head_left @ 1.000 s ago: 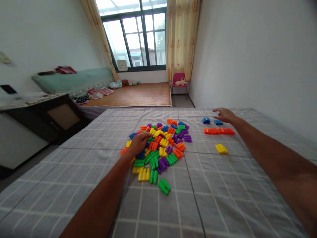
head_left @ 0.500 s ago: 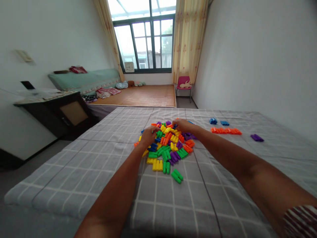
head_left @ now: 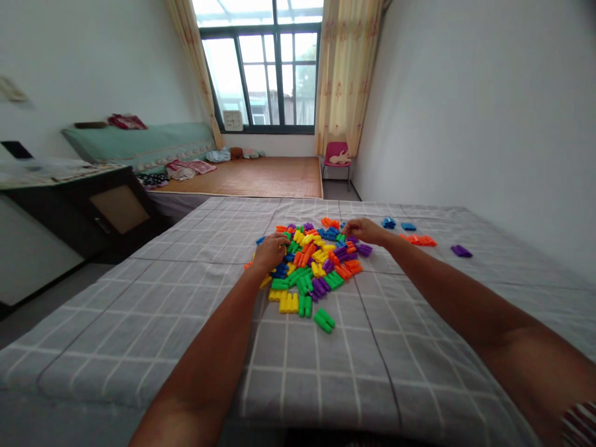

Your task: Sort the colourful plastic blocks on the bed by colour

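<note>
A loose heap of bullet-shaped plastic building blocks in yellow, green, orange, purple and blue lies on the grey checked cloth. My left hand rests against the heap's left side, its fingers curved over the blocks and partly hidden. At the far right edge of the heap, my right hand has thumb and fingertips drawn together beside a small green block and some blue blocks; what is between the fingertips is too small to tell. One green block lies apart at the near side.
Right of the heap stand a blue block group, another blue piece, an orange row and a purple piece. Beyond the cloth-covered surface are a bed, a pink chair and a dark cabinet.
My right hand has moved right from the top of the heap to its edge, uncovering blue and orange blocks. My left hand has drawn back slightly. The camera view has shifted a little.
</note>
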A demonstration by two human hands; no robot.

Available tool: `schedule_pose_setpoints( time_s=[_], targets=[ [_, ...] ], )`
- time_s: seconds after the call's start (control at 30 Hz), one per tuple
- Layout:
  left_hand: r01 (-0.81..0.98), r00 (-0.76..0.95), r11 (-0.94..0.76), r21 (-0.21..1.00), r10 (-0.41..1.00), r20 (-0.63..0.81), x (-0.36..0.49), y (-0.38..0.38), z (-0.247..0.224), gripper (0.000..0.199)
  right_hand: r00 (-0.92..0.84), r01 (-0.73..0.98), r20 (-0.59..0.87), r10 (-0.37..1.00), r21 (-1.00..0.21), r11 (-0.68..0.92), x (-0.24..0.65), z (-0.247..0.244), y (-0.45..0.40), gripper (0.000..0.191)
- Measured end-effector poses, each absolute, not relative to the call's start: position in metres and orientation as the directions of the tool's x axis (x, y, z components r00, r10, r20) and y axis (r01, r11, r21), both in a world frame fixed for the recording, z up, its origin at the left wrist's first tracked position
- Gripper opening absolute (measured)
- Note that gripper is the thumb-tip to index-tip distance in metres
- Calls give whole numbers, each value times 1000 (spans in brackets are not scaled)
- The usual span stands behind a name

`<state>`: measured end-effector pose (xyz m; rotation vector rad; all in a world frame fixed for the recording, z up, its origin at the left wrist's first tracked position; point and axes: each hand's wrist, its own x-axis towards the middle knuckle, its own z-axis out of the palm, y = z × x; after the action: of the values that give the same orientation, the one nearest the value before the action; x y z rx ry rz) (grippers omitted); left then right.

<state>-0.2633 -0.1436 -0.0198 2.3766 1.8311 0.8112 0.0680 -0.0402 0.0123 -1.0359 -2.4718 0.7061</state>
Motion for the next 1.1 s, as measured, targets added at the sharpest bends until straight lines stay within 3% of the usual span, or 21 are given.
schedule_pose_setpoints(
  time_s=[0.23, 0.37, 0.53, 0.7, 0.83, 0.9, 1.0, 1.1],
  targets=[
    [883, 144, -283, 375, 923, 357, -268, -141, -21, 31, -572, 746, 221, 790, -260, 613, 38, 9, -25, 27],
    [893, 124, -254, 373, 933, 338, -266, -147, -19, 30, -600, 757, 190, 777, -180, 629, 16, -2, -22, 25],
    [915, 136, -239, 325, 942, 308, -266, -149, -17, 31, -641, 699, 207, 739, -240, 673, 14, -4, -27, 22],
    [916, 128, -233, 325, 941, 315, -267, -145, -21, 31, -494, 754, 263, 828, -345, 559, 34, 7, -26, 20],
    [915, 119, -227, 332, 942, 315, -266, -146, -21, 30, -573, 700, 59, 818, -483, 526, 44, 18, -20, 38],
    [915, 120, -228, 334, 942, 315, -266, -146, -20, 29, -565, 731, 61, 823, -425, 534, 42, 19, -16, 37],
    [915, 125, -231, 330, 942, 313, -266, -146, -20, 28, -545, 795, 139, 827, -229, 562, 28, 13, -11, 25],
    [914, 137, -243, 326, 939, 315, -267, -146, -20, 29, -556, 823, 90, 826, -78, 562, 9, 2, -10, 32]
  ],
)
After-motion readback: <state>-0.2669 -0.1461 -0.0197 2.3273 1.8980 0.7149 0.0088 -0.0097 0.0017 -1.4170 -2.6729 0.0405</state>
